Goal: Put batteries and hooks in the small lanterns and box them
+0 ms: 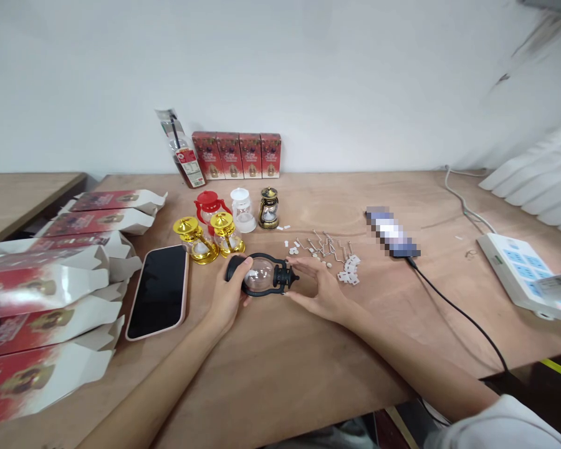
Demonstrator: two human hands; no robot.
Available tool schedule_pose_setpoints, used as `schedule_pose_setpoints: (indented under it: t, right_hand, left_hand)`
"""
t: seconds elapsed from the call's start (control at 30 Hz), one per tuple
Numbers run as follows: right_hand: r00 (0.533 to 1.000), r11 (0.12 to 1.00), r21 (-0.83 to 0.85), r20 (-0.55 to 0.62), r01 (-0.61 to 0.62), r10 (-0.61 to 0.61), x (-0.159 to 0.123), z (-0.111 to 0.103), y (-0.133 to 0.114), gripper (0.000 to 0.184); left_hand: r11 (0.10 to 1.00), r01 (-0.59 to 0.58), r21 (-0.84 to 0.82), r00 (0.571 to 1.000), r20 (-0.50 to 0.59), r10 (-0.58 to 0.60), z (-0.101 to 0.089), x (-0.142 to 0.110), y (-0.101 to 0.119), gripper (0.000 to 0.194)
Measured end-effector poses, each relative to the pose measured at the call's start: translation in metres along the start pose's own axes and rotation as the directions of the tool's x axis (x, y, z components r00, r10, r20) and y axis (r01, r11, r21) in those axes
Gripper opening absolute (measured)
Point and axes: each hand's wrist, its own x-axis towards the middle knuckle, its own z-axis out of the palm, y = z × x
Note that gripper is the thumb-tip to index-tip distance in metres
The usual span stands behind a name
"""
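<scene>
A small black lantern with a clear globe lies on its side in the air just above the wooden table. My left hand is closed around its base end, thumb on the globe. At the pointed cap end, my right hand grips it with thumb and fingertips on opposite sides. Behind them stand two gold lanterns, a red lantern, a white lantern and a bronze-black lantern. Thin bent metal wires and small white pieces lie scattered beyond my right hand.
Red open cartons are stacked at the left, beside a dark-screened phone. Several red boxes and a leaning bottle stand against the wall. Rightward lie a cabled phone, a power strip and white stacked material.
</scene>
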Motion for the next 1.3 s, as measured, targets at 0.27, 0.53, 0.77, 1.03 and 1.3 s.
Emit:
schedule_pose_setpoints:
  t: [0.27, 0.53, 0.77, 1.03, 1.3]
  right_hand:
    - [0.991, 0.974, -0.184, 0.019, 0.134, -0.132, 0.008, -0.008, -0.011, 0.059]
    - [0.957, 0.913, -0.288, 0.063, 0.288, -0.282, 0.011, -0.013, -0.013, 0.052]
    - [0.944, 0.862, -0.386, 0.1, 0.329, -0.315, 0.015, -0.019, -0.013, 0.05]
    - [0.935, 0.872, -0.337, 0.109, 0.355, -0.338, 0.02, -0.021, -0.014, 0.054]
    - [0.958, 0.952, -0.107, 0.033, 0.288, -0.286, 0.016, -0.014, -0.019, 0.053]
  left_hand:
    - [1.0, -0.018, -0.01, 0.998, 0.061, 0.019, -0.001, -0.001, 0.0, 0.047]
    - [0.966, -0.241, 0.092, 0.964, 0.141, 0.226, -0.01, -0.006, -0.001, 0.036]
    - [0.85, -0.423, 0.314, 0.905, 0.096, 0.414, -0.013, -0.014, 0.007, 0.032]
    - [0.895, -0.343, 0.286, 0.935, 0.012, 0.354, -0.012, -0.033, 0.007, 0.032]
    - [0.947, -0.27, 0.172, 0.938, -0.174, 0.299, -0.003, -0.059, 0.004, 0.035]
